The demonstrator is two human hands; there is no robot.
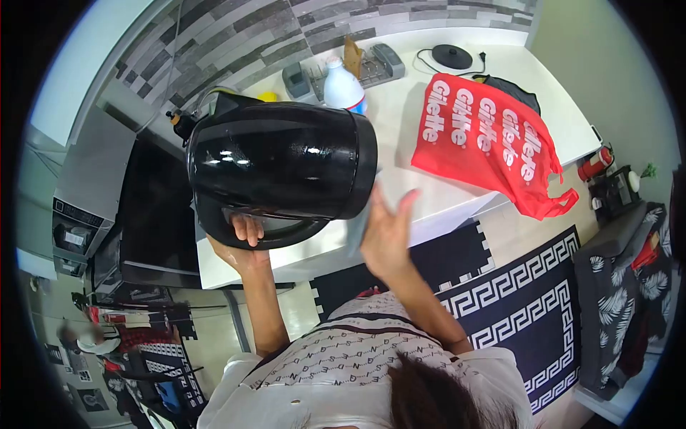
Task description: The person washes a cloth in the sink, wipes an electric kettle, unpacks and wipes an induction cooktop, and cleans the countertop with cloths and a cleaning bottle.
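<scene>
Left hand (246,250): curled round the handle (300,234) of the black kettle (275,161)
Right hand (387,239): blurred, at a grey cloth (356,234) beside the kettle's base; grip cannot be told
Kettle: held sideways over the white counter (393,161)
Red bag (479,136): right of kettle

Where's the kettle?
In the head view, the kettle is left of centre, tipped sideways, with the left hand at its handle and the red bag off right.
</scene>
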